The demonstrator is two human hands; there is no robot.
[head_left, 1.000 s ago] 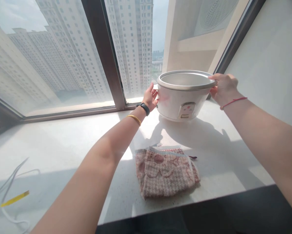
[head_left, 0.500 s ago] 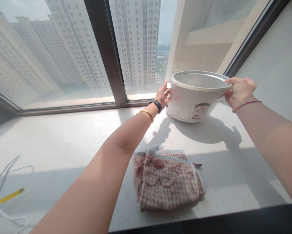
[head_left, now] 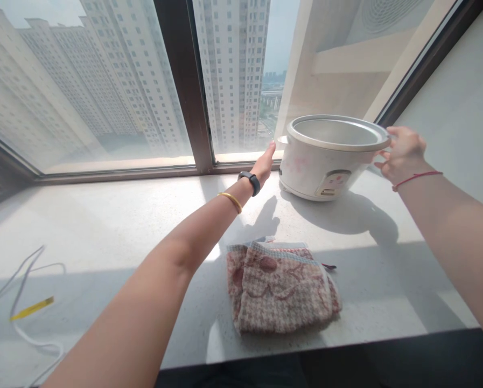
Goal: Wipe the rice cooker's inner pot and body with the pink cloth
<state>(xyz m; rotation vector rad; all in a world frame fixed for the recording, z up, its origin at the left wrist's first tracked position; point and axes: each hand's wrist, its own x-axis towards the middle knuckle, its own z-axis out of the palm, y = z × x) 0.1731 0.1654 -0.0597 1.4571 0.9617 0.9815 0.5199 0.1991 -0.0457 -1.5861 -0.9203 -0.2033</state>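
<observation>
A white rice cooker (head_left: 301,172) without a lid stands on the sill near the window, its control panel facing me. My left hand (head_left: 264,164) is just left of the cooker's side handle, apart from it, fingers stretched out and nothing held. At the opposite side, my right hand (head_left: 406,151) has its thumb at the rim and fingers curled beneath the right handle, which it mostly hides. Closer to me lies a folded brown-and-pink checked cloth (head_left: 285,291) with a patterned border.
A white power cord (head_left: 35,342) with a yellow tag (head_left: 32,308) lies at the left on the white sill (head_left: 116,226). Behind is a window with a dark frame (head_left: 184,86). A wall (head_left: 459,108) rises at the right. The sill's front edge is near me.
My left hand has let go of the cooker's left handle and drawn back slightly left. My right hand has loosened a little at the right handle. The view has shifted slightly.
</observation>
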